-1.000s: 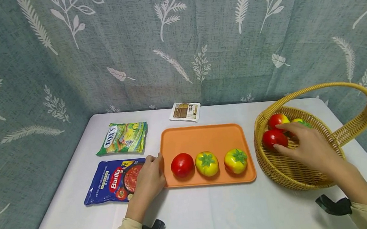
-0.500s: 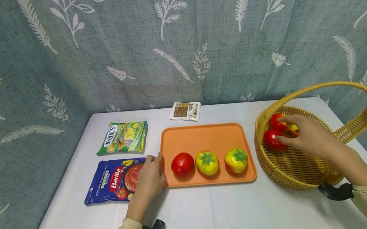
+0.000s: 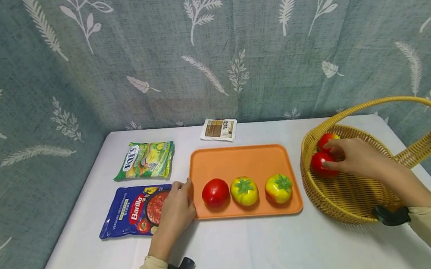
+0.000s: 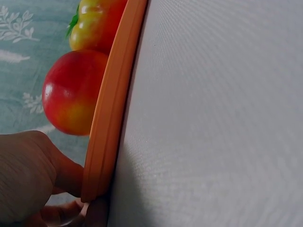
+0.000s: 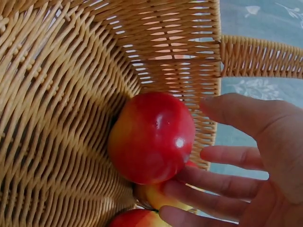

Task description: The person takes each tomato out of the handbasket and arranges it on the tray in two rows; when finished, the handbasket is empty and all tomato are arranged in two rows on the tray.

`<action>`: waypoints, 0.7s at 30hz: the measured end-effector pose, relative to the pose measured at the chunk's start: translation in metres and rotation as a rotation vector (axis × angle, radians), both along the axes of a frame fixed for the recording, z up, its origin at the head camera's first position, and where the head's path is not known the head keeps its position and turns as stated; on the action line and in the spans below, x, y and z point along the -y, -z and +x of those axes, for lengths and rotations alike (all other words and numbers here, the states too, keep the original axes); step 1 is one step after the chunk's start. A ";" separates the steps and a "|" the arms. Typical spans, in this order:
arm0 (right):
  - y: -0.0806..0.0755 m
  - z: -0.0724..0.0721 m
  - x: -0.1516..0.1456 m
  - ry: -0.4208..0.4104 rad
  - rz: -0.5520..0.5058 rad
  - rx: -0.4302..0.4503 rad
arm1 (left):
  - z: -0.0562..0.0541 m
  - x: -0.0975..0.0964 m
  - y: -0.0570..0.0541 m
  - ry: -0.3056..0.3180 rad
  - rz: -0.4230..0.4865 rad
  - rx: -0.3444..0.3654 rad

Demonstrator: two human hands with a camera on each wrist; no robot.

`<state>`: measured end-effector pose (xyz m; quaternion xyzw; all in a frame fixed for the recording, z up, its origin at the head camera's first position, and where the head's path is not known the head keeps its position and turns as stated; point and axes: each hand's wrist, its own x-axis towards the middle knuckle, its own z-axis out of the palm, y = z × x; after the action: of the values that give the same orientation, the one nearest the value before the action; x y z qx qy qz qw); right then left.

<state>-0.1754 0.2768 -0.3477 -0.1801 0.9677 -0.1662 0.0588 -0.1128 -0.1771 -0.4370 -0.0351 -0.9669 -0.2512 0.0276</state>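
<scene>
My left hand [image 3: 177,209] grips the left edge of an orange tray [image 3: 237,162], thumb on the rim and fingers at its underside in the left wrist view. On the tray, a red tomato-like fruit [image 3: 215,192] and two yellow-red tomatoes with green leafy tops [image 3: 244,191] form a row. My right hand [image 3: 363,158] reaches into a wicker basket [image 3: 348,202]. Its thumb and fingers are spread beside a glossy red fruit [image 5: 154,137], some fingertips close against it; contact is unclear. Another red-yellow fruit [image 3: 327,139] lies behind. The right wrist view shows a further fruit [image 5: 135,218].
Left of the tray lie a green candy bag [image 3: 145,160] and a blue Barilla pouch [image 3: 133,211], partly covered by my left hand. A small white-brown packet [image 3: 219,130] is behind the tray. The basket's tall handle [image 3: 391,100] arches up at the right.
My right hand has shifted slightly back and right within the basket, now covering the yellow fruit seen there earlier. My left hand stays on the tray's edge.
</scene>
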 end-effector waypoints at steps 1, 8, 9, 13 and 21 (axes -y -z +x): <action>0.001 -0.001 0.000 -0.002 -0.002 0.000 | 0.000 0.000 0.000 -0.002 0.002 0.001; 0.003 -0.005 -0.001 -0.011 -0.002 0.007 | 0.000 0.000 -0.001 -0.004 0.014 0.005; 0.003 -0.005 0.000 -0.014 0.002 0.007 | 0.000 0.000 -0.001 -0.003 0.014 0.003; 0.004 -0.004 0.002 -0.052 0.015 0.003 | 0.000 0.000 0.000 -0.002 0.016 -0.001; 0.009 -0.001 0.005 -0.077 -0.018 0.022 | 0.000 0.000 0.000 -0.008 0.022 0.000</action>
<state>-0.1761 0.2717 -0.3565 -0.2159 0.9578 -0.1744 0.0743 -0.1125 -0.1774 -0.4370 -0.0309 -0.9642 -0.2619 0.0288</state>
